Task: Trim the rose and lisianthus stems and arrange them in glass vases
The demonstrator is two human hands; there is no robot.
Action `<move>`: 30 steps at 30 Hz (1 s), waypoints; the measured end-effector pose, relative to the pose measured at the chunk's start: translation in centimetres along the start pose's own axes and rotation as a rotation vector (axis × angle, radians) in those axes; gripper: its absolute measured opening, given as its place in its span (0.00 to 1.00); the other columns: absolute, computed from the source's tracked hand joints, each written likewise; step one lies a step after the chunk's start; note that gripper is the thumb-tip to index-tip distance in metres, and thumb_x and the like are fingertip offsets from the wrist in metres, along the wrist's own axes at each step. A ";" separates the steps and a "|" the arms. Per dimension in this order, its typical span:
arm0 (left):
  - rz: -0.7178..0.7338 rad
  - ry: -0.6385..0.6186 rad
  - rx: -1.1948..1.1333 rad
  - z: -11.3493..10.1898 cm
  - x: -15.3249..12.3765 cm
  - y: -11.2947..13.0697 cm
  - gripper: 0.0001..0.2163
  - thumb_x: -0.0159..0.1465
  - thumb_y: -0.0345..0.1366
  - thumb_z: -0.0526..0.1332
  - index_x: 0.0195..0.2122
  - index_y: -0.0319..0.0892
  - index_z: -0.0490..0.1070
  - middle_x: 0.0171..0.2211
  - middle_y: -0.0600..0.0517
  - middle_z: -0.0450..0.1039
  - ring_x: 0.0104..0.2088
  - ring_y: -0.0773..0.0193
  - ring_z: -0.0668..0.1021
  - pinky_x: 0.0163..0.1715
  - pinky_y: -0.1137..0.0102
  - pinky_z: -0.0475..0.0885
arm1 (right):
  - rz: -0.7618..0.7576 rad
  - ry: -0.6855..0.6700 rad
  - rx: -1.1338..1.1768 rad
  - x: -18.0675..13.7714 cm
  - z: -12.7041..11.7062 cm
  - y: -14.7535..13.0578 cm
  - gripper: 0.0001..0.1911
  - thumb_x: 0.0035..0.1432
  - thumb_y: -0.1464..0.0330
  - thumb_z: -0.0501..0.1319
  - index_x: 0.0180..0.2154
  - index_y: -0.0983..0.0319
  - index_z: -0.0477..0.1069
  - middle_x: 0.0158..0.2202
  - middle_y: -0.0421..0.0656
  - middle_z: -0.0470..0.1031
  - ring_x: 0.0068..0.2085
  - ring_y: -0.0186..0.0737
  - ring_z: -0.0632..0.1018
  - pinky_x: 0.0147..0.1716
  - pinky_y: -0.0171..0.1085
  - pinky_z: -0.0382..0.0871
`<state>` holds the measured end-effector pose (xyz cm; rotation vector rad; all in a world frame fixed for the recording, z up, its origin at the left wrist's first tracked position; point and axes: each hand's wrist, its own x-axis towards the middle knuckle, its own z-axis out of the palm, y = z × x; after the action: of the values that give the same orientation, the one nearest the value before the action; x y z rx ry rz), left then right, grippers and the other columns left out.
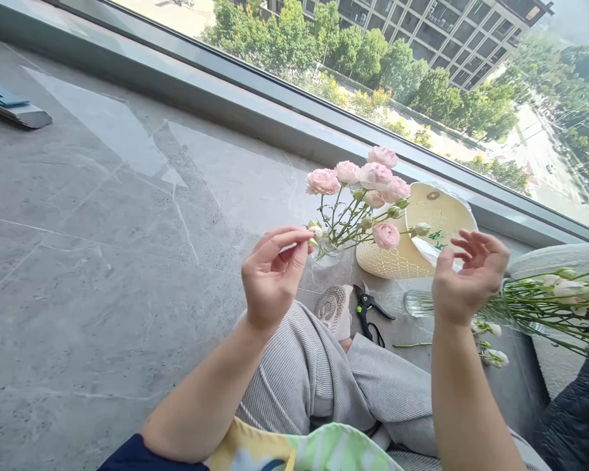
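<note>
My left hand (pixel 273 279) is raised, its thumb and fingers pinched on a thin flower stem (pixel 300 244) that ends in a pale bud (pixel 315 232). Just beyond it, pink spray roses (pixel 358 183) stand in a small glass vase (pixel 326 252). My right hand (pixel 468 277) is raised with its fingers curled apart, holding nothing. It is nearest a woven cream basket (pixel 407 252) and a glass jar lying on its side (pixel 419 303). A bunch of pale, green-stemmed flowers (pixel 550 302) lies to its right.
Black-handled pruning shears (pixel 368 309) and a loose green stem (pixel 412 345) lie below the basket. My striped grey trousers (pixel 299 373) fill the lower middle. Grey marble stretches left to a folded item (pixel 14 108). A window (pixel 373 65) runs along the far side.
</note>
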<state>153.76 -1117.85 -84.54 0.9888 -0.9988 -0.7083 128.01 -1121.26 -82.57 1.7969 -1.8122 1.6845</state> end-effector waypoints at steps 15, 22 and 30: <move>-0.571 -0.710 -0.330 10.8 -3.6 2.0 0.13 0.60 0.37 0.63 0.47 0.41 0.73 0.43 0.45 0.78 0.42 0.62 0.80 0.41 0.70 0.77 | 0.125 -0.211 0.297 -4.1 -5.4 -2.0 0.04 0.57 0.69 0.63 0.37 0.59 0.73 0.34 0.41 0.77 0.35 0.36 0.78 0.37 0.35 0.74; -0.139 -0.776 0.080 9.9 -4.6 1.5 0.10 0.61 0.33 0.60 0.44 0.43 0.75 0.47 0.45 0.71 0.43 0.64 0.77 0.39 0.71 0.77 | -0.060 -0.180 -0.287 3.3 -5.1 3.7 0.20 0.56 0.66 0.59 0.51 0.62 0.70 0.48 0.52 0.70 0.44 0.45 0.75 0.46 0.47 0.71; -0.031 -0.377 0.119 5.2 -0.5 3.6 0.07 0.61 0.37 0.62 0.39 0.43 0.74 0.42 0.48 0.71 0.36 0.69 0.75 0.34 0.75 0.74 | -0.272 -0.276 -0.011 -3.2 -1.0 -3.6 0.12 0.58 0.71 0.60 0.45 0.59 0.74 0.43 0.47 0.71 0.44 0.41 0.74 0.45 0.42 0.71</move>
<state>148.93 -1117.76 -80.38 0.9956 -1.3692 -0.8901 131.07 -1117.40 -82.26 2.2446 -1.5666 1.3827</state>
